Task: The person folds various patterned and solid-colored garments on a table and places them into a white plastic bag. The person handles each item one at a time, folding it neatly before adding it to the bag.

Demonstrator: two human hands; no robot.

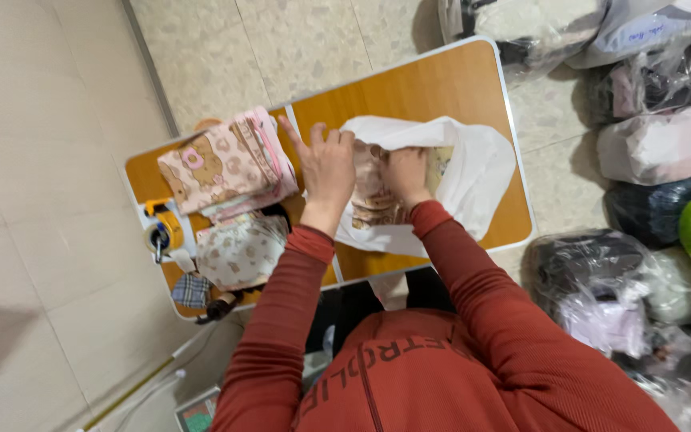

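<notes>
Nearest, at six o'clock, the person's red ribbed sleeves run up from the chest to a small wooden folding table (pixel 441 88). The left hand (pixel 325 164) lies flat on the tabletop with its fingers spread and open, gripping nothing, its edge touching the mouth of a white plastic bag (pixel 481 160). At three o'clock from it, the right hand (pixel 405 174) is closed on a folded patterned garment (pixel 371 188), which sits half inside the bag's opening. The step in hand looks like bagging the garment; the next move would call for the left hand to hold the bag mouth wide while the right pushes the cloth deeper. At nine o'clock lie a stack of folded bear-print clothes (pixel 221 164) and a yellow tape dispenser (pixel 165 228). Beyond the table, at two o'clock, filled clear bags (pixel 657 80) crowd the floor.
</notes>
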